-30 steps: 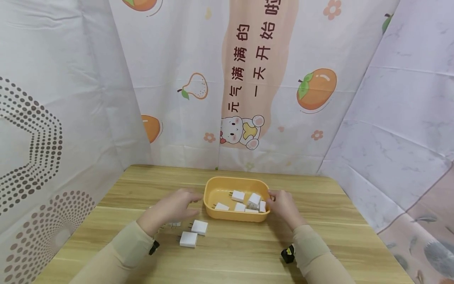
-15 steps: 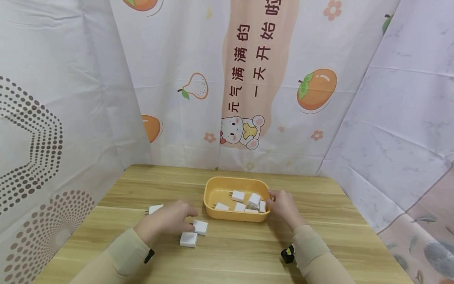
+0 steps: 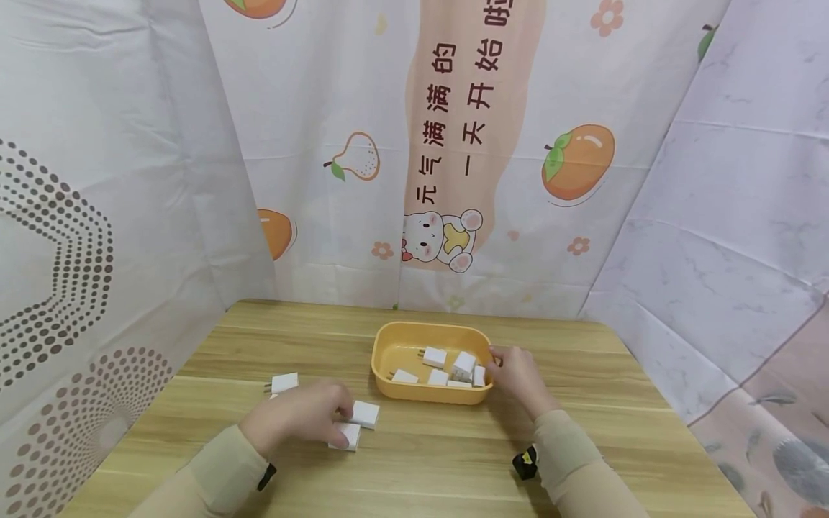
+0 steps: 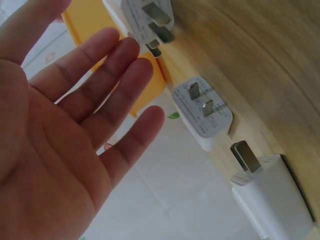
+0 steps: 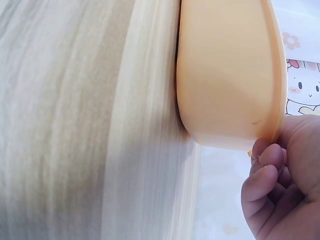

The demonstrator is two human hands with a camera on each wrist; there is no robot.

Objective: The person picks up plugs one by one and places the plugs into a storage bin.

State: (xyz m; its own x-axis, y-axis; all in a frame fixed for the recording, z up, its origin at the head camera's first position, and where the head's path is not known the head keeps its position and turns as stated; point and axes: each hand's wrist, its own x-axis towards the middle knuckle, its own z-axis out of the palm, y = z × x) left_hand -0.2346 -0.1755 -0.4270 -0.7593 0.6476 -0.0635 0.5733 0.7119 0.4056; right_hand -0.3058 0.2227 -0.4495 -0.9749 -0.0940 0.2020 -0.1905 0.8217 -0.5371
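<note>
My left hand is over two white plug chargers on the table, its thumb over the nearer charger and the other charger just beyond. In the left wrist view the fingers are spread and relaxed, apart from the thumb, with a two-pronged charger just past the fingertips. A yellow plastic basket holds several white chargers. My right hand pinches the basket's right end at the rim, fingers curled, as the right wrist view shows.
Left of my left hand lies another charger; the left wrist view shows two more chargers standing near the hand. The wooden table ends at a printed curtain behind, with curtains at both sides.
My left hand has come away from the basket's left side, back toward the near side and over the two loose chargers. The right hand and basket have stayed in place.
</note>
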